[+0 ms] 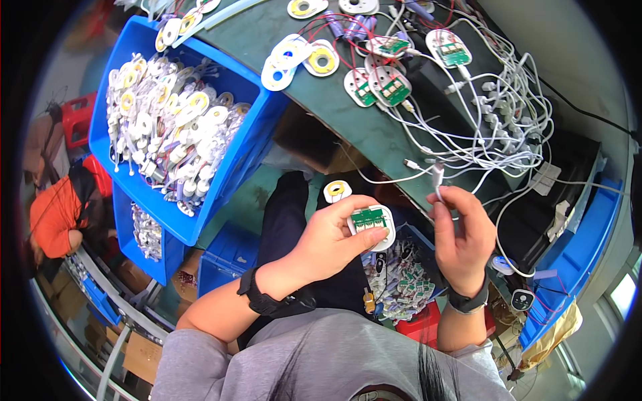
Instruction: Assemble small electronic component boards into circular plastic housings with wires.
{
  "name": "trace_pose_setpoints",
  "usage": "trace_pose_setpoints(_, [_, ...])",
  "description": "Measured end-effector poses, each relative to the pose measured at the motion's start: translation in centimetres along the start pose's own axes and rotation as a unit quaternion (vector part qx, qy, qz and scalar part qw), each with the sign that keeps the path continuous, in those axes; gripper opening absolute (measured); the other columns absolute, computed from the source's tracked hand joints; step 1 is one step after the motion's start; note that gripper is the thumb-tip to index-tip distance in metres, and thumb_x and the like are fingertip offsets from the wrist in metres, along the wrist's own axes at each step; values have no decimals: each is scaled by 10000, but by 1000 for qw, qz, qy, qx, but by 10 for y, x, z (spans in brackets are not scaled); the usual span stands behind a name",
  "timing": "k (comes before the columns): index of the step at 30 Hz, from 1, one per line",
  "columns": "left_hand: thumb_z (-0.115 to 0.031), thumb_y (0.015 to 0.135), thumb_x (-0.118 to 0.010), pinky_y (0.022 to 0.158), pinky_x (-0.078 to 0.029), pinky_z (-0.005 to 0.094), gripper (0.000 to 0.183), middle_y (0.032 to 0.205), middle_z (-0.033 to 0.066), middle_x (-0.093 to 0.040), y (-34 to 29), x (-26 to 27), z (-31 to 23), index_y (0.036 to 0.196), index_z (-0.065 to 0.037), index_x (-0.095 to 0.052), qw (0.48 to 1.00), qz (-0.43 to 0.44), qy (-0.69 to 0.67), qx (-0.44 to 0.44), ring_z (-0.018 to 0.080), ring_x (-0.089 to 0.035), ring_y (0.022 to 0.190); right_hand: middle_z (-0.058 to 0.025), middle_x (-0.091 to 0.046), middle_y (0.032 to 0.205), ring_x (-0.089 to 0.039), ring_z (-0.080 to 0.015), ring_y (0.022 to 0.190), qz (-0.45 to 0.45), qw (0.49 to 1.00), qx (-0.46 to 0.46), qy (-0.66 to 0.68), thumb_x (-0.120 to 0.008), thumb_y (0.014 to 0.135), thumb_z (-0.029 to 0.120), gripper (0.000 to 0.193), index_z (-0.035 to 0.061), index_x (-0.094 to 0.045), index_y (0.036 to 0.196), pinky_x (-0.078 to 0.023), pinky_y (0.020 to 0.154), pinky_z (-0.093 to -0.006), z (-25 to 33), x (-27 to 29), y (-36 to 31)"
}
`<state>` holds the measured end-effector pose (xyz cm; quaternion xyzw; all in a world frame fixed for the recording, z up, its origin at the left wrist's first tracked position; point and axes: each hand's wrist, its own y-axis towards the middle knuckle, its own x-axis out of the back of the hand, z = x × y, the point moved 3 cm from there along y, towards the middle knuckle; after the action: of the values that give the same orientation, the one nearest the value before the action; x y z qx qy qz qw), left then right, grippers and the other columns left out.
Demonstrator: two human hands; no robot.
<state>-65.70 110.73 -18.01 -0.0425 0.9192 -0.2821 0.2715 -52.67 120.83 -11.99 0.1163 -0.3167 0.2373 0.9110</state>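
Observation:
My left hand (pixel 321 237) grips a white rounded housing with a green circuit board (pixel 372 219) set in it, the thumb lying across the lower part of the board. Just beyond those fingers shows a white disc with a yellow ring (pixel 337 191); whether it is joined to the housing I cannot tell. To the right, my right hand (pixel 463 230) pinches a white cable plug (pixel 438 176) between thumb and fingers, its tip pointing up. Plug and board are apart. Another white cable plug (pixel 412 164) lies at the table edge, past the right hand.
Many white cables (pixel 501 127) tangle on the dark green table (pixel 321 107), beside several wired circuit boards (pixel 389 87) and purple cells (pixel 361 27). A blue bin (pixel 237 160) full of white parts stands left. Below my hands is a box of circuit boards (pixel 408 287). A person in orange (pixel 55 217) is far left.

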Motion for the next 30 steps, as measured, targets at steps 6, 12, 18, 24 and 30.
trace_pose_setpoints(6, [-73,826,-564,635,-465,220,307,885,43,-538,0,2,11,1078,-22,-396,996,-28,-88,14,74,-537,756,-67,-484,633,-480,-232,570,143,989,26,-36,-651,666,20,141,53,-600,793,-379,513,-311,7,-4,11])
trace_pose_setpoints(12, [-26,792,-584,683,-466,231,338,920,58,-553,0,8,-4,1081,-20,-408,996,-26,69,-56,87,-550,822,-70,-482,655,-489,-230,602,219,975,5,18,-642,688,57,109,34,-582,776,-380,541,-313,5,-7,18])
trace_pose_setpoints(18, [-52,761,-622,660,-459,225,375,869,86,-611,0,5,-10,1089,-27,-442,984,-46,141,-94,90,-583,760,-60,-483,648,-481,-214,627,156,986,-49,27,-644,693,68,103,43,-594,780,-379,565,-309,-5,-6,23])
trace_pose_setpoints(24, [-64,724,-654,652,-463,252,415,861,98,-609,3,6,-20,1114,-45,-515,965,-39,217,-142,159,-599,735,-32,-471,644,-438,-193,626,176,982,21,68,-672,672,103,97,67,-615,743,-344,569,-287,-9,-1,24])
trace_pose_setpoints(30, [-50,724,-640,676,-457,271,427,934,111,-586,2,3,-29,1131,-61,-513,940,-17,279,-194,198,-583,789,-29,-463,640,-426,-191,621,173,983,18,64,-664,676,98,81,68,-605,722,-339,556,-291,-9,3,26])
